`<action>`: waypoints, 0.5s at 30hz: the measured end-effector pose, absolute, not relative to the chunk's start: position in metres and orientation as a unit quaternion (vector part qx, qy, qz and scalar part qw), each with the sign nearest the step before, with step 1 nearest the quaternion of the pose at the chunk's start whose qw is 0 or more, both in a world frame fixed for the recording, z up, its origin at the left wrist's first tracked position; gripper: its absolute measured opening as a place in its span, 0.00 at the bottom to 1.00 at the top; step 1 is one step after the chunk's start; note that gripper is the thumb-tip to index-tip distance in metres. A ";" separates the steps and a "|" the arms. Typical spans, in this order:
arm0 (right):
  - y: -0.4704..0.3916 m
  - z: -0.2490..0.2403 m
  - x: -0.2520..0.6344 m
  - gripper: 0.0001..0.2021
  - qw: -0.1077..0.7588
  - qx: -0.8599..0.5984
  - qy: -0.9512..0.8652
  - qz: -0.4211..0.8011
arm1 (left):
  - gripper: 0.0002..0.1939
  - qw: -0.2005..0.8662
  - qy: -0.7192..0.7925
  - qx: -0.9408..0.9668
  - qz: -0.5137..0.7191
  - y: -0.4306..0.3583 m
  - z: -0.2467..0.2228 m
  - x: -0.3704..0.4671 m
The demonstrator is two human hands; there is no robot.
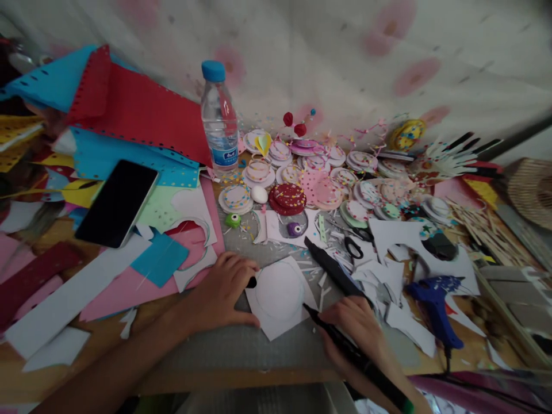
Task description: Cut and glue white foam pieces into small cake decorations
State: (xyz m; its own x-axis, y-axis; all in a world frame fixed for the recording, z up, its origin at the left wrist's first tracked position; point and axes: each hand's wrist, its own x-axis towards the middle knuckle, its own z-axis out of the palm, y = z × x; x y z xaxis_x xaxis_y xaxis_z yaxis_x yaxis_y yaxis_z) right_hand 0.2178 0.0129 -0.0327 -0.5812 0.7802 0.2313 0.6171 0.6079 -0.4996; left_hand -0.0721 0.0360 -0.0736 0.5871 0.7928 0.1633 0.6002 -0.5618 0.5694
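A squarish piece of white paper [278, 293] lies on the grey mat in front of me, with a faint circle drawn on it. My right hand [356, 328] grips a black marker [345, 342] with a green end; its tip is at the right side of the circle. My left hand [224, 293] lies at the paper's left edge, thumb and fingers around that side. From between its fingers sticks a small black marker cap [251, 282]. Just beyond the paper lies a black craft knife [330, 264].
A water bottle [219, 123] stands at the back, beside many decorated paper discs [287, 198]. A phone [118, 204] and coloured sheets [142, 106] cover the left. Rightward are scissors [353, 247], paper scraps [379, 282] and a blue glue gun [437, 310].
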 end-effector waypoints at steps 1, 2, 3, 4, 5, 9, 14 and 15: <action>0.012 -0.032 0.217 0.08 0.228 -0.410 -0.863 0.187 | 0.33 0.234 0.405 0.859 0.206 0.036 -0.073 -0.072; 0.013 -0.032 0.216 0.08 0.239 -0.422 -0.855 0.183 | 0.33 0.233 0.406 0.859 0.208 0.036 -0.073 -0.072; 0.015 -0.033 0.213 0.08 0.252 -0.435 -0.846 0.176 | 0.33 0.232 0.406 0.858 0.211 0.036 -0.073 -0.073; 0.018 -0.034 0.211 0.07 0.264 -0.447 -0.838 0.166 | 0.33 0.231 0.407 0.858 0.214 0.036 -0.073 -0.073; 0.021 -0.035 0.208 0.07 0.271 -0.457 -0.832 0.157 | 0.33 0.231 0.407 0.857 0.215 0.036 -0.073 -0.073; 0.036 -0.044 0.194 0.06 0.268 -0.468 -0.830 0.140 | 0.34 0.231 0.407 0.858 0.213 0.036 -0.074 -0.073; 0.047 -0.051 0.172 0.07 0.266 -0.445 -0.843 0.141 | 0.33 0.225 0.402 0.860 0.221 0.034 -0.074 -0.073; 0.048 -0.051 0.167 0.07 0.268 -0.443 -0.844 0.140 | 0.33 0.224 0.400 0.860 0.222 0.034 -0.074 -0.074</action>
State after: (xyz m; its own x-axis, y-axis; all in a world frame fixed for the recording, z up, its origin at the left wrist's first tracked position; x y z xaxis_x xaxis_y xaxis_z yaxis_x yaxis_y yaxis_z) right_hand 0.1673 0.0478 -0.0512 -0.4649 0.8224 0.3279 0.6723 0.5690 -0.4737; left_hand -0.0735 0.0338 -0.0738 0.5806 0.7883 0.2036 0.5894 -0.5795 0.5628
